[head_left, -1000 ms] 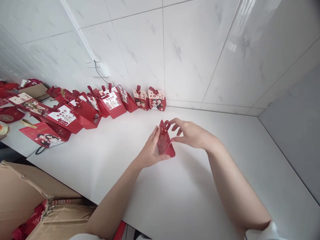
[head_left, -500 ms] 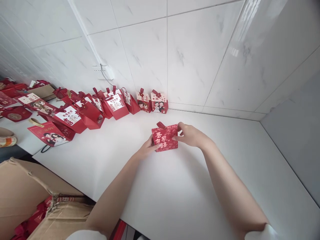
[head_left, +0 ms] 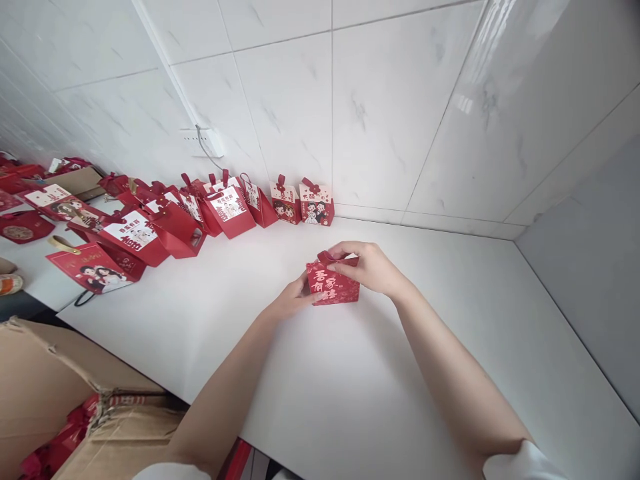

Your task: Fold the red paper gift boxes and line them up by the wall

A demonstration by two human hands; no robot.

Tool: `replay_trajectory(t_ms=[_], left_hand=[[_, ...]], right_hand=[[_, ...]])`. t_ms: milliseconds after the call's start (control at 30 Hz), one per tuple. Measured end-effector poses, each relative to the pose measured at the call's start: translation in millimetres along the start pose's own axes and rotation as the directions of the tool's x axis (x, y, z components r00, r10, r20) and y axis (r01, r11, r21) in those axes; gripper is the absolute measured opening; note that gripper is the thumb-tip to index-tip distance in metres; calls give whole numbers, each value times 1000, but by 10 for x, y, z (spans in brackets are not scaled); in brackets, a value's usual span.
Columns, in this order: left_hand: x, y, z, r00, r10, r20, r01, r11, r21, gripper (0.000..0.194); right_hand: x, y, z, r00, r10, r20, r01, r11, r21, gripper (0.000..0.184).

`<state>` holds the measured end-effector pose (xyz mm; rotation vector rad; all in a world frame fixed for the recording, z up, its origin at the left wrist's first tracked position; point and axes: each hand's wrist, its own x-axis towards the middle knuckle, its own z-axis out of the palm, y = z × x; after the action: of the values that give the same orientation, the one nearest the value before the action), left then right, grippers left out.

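In the head view, a red favour box (head_left: 345,288) stands on the white tabletop (head_left: 350,380), near the middle and well apart from the other boxes. Its front carries pale characters that read 吾家有囍, with a tiny mark beside them too small to read. The face is a deep rose red covered with a faint, lighter floral pattern, and a dark red ribbon loop (head_left: 324,257) rises from the top edge, left of centre.

The left hand (head_left: 293,298) clasps the box's left end, thumb across the lower front and fingers behind. The right hand (head_left: 367,265) closes over the top from the right, thumb in front, fingertips pinching right at the loop; whether they grip the ribbon itself or the edge under it, I cannot tell.

Against the wall, a cream-and-red box (head_left: 316,207) shows 大囍 in its heading above a cartoon couple; a similar box (head_left: 286,203) touches or nearly touches its left side. Farther left, a white-panelled box (head_left: 227,207) and a larger white-labelled box (head_left: 135,235) bear big red 囍 characters. Nearer the table's edge, a gold-handled box (head_left: 95,267) pictures another couple, its gold lettering too blurred to read.
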<state>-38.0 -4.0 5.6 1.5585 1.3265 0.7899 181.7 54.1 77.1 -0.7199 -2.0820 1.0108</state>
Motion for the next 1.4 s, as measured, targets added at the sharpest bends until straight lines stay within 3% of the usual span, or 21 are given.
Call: replay_trajectory(t_ms=[300,500,667,767,867,967,1033,1067,1200,1400], left_hand=[[-1,21,17,1000,-13,-6,13,1000,-11,71],[-8,24,7,1000,-5,11,5,1000,-7,69],[-11,-34,31,1000,7,0,-7,1000,13,66],[6,-19,55,992,89,-85,-86,995,42,73],[42,156,35,924,281,-259,-237,953,188,76],[77,479,-42,829,475,-296,-322,838,441,47],[93,698,-106,836,506,-213,-319,763,563,20],[99,791,-136,844,502,-188,-309,744,593,17],[127,1005,-223,877,457,-152,-295,759,580,15],[186,1050,-258,917,383,-114,-260,789,557,19]], right_hand=[[48,2,-18,989,139,-59,-139,990,3,25],[9,52,-107,997,15,78,-12,999,-47,17],[-6,65,-133,996,-1,90,15,987,-160,20],[-5,58,-137,997,-9,80,25,978,-208,19],[-4,68,-140,997,-20,69,37,966,-254,19],[-2,91,-129,998,-34,61,49,959,-281,19],[2,107,-117,998,-41,56,56,955,-291,19],[3,115,-112,997,-45,55,59,953,-296,19],[13,140,-102,997,-55,50,68,953,-295,19],[19,144,-86,998,-52,32,59,960,-275,15]])
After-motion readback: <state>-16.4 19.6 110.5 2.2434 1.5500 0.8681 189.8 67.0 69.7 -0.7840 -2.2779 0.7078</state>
